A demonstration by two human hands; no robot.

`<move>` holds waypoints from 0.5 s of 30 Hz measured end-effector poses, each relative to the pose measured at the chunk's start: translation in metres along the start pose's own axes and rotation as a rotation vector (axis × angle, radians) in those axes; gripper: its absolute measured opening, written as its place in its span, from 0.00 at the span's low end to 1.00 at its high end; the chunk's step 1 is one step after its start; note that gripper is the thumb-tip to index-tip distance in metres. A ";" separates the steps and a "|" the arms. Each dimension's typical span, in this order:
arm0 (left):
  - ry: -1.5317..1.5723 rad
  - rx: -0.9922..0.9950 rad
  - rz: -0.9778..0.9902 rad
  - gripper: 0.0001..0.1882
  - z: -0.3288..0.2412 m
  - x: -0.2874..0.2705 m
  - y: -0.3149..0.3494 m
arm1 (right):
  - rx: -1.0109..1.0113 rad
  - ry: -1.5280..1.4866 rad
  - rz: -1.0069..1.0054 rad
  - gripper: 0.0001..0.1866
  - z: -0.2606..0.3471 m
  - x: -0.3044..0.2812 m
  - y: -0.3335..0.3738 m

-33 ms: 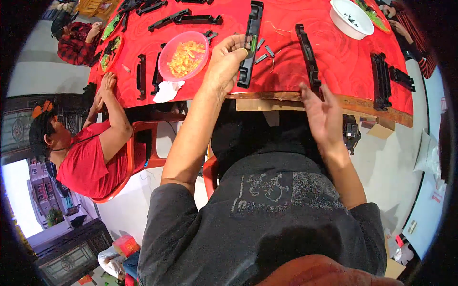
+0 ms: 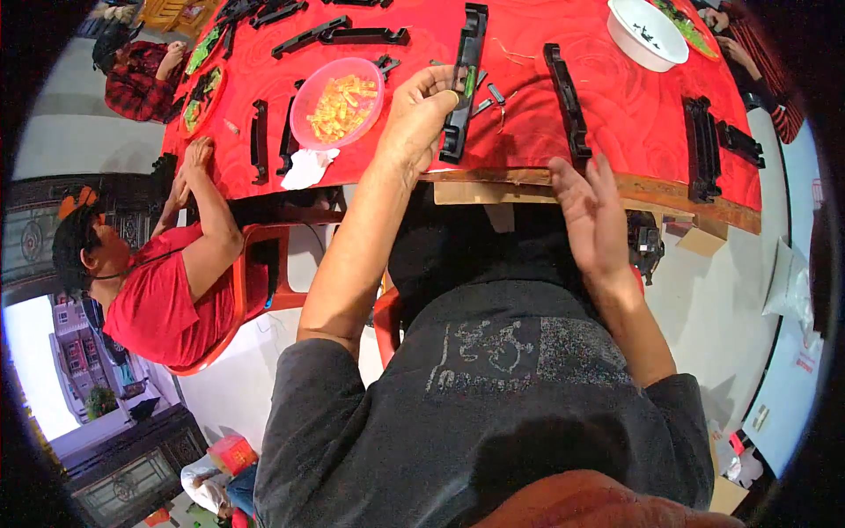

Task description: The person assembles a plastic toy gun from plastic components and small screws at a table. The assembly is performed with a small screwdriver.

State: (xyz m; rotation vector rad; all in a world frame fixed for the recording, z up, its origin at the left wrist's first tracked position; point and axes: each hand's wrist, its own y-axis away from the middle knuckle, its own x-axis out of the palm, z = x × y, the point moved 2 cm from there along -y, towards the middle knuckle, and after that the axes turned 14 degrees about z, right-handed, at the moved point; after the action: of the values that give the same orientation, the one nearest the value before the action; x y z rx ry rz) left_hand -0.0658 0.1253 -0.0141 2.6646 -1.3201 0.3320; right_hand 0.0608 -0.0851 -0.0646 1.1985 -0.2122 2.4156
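My left hand (image 2: 420, 119) is closed round a long black plastic piece (image 2: 465, 79) with notched ends, held upright above the red table. A small green part (image 2: 471, 82) shows on the piece beside my fingers. What the fingers cover cannot be seen. My right hand (image 2: 596, 211) is open and holds nothing, its fingers apart at the table's near edge. Just beyond it lies another long black piece (image 2: 566, 101). Several small grey parts (image 2: 484, 106) lie to the right of the held piece.
A pink bowl of orange pieces (image 2: 304, 110) stands left of my left hand, with a crumpled white tissue (image 2: 308, 169) beside it. A white bowl (image 2: 629, 44) with small dark parts stands far right. More black pieces (image 2: 702, 150) lie right. A person in red (image 2: 172, 304) sits to my left.
My right hand has shifted very slightly. The left hand keeps its hold on the black plastic piece.
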 end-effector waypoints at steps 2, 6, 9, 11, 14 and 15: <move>-0.029 0.026 0.045 0.18 0.015 -0.003 -0.002 | 0.016 0.174 0.030 0.22 -0.003 0.025 -0.002; -0.033 0.053 0.184 0.21 0.023 0.032 0.000 | 0.053 0.553 0.072 0.22 -0.004 0.035 -0.021; -0.045 0.093 0.209 0.22 0.032 0.049 0.004 | 0.055 0.611 0.133 0.19 -0.009 0.029 -0.038; -0.115 0.094 0.063 0.20 0.040 0.058 0.007 | 0.075 0.417 0.166 0.16 -0.013 0.029 -0.042; -0.074 0.016 0.022 0.19 0.047 0.070 0.015 | 0.070 0.424 0.132 0.14 -0.017 0.026 -0.036; 0.016 -0.065 0.024 0.18 0.048 0.075 0.019 | 0.059 0.442 0.134 0.15 -0.019 0.024 -0.034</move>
State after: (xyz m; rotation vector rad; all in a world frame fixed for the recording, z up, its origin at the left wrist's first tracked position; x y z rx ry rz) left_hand -0.0306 0.0454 -0.0397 2.5889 -1.3362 0.3077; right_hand 0.0496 -0.0412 -0.0595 0.6621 -0.0878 2.7465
